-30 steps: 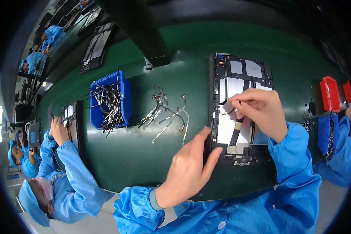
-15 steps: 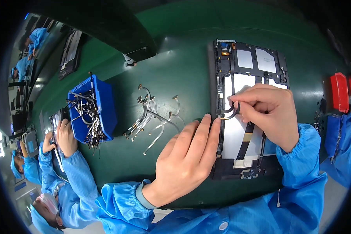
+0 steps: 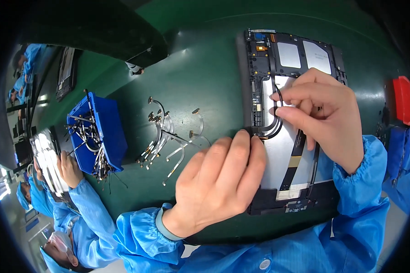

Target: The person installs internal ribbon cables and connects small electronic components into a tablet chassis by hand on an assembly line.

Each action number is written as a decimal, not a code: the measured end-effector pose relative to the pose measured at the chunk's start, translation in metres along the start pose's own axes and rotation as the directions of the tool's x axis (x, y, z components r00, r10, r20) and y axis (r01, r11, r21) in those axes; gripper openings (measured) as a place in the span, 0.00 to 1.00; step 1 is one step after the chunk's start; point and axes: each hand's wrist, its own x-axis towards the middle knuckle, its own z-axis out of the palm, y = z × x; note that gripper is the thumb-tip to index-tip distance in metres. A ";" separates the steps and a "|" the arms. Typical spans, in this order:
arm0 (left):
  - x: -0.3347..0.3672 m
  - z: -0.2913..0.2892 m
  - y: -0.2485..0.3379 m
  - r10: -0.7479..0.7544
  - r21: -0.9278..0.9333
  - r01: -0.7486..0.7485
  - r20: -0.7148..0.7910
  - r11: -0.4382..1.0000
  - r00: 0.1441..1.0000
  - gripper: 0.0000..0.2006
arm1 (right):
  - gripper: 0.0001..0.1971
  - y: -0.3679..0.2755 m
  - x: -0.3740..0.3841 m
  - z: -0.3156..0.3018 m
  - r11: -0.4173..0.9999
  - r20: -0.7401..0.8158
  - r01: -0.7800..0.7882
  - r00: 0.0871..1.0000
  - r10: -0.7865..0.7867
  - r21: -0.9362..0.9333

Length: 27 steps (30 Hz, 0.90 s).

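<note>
An opened tablet-like device [image 3: 289, 55] lies on the green bench, showing a black frame, silver plates and strip cables. Its upper part is farthest from me. My right hand [image 3: 325, 113] hovers over its middle, thumb and forefinger pinching a thin black flex cable [image 3: 279, 125]. That cable curves down to the device's left edge. There, at the cable's lower end, the fingertips of my left hand [image 3: 218, 182] rest with the fingers stretched out; the thumb is hidden. Loose flex cables [image 3: 161, 134] with small connectors lie on the bench left of the device.
A blue bin [image 3: 117, 129] heaped with cables stands at the left. Beyond it a co-worker's hand [image 3: 69, 169] holds a shiny panel [image 3: 50, 159]. A dark post [image 3: 146, 57] meets the bench at the back. Red [image 3: 402, 100] and blue bins [image 3: 398, 145] sit at the far right.
My right hand has moved slightly away from me along the cable, which now runs farther up the device. My left hand stays at the edge. The co-worker's panel is now tilted up.
</note>
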 end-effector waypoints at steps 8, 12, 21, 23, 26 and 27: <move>0.006 0.002 0.014 0.061 -0.123 -0.070 -0.077 0.990 0.995 0.13 | 0.06 0.004 0.002 0.001 0.998 0.014 -0.013 1.000 0.012 0.064; 0.009 0.015 0.019 0.087 -0.060 -0.090 -0.052 0.994 0.995 0.08 | 0.07 0.012 0.002 0.003 0.997 -0.024 0.071 0.997 -0.071 0.027; 0.012 0.015 0.021 0.099 -0.005 -0.099 -0.038 0.995 0.994 0.09 | 0.05 0.016 0.014 0.006 0.995 -0.121 0.084 0.989 -0.089 -0.047; 0.012 0.016 0.020 0.102 -0.008 -0.102 -0.020 0.995 0.995 0.08 | 0.04 0.016 0.014 0.008 0.993 -0.134 0.097 0.985 -0.105 -0.066; 0.012 0.019 0.020 0.116 -0.018 -0.116 -0.040 0.993 0.993 0.08 | 0.06 0.016 0.014 0.005 0.983 -0.112 0.127 0.984 -0.141 -0.130; 0.012 0.020 0.021 0.109 -0.024 -0.110 -0.042 0.994 0.993 0.07 | 0.06 0.014 0.014 0.004 0.984 -0.115 0.123 0.984 -0.138 -0.131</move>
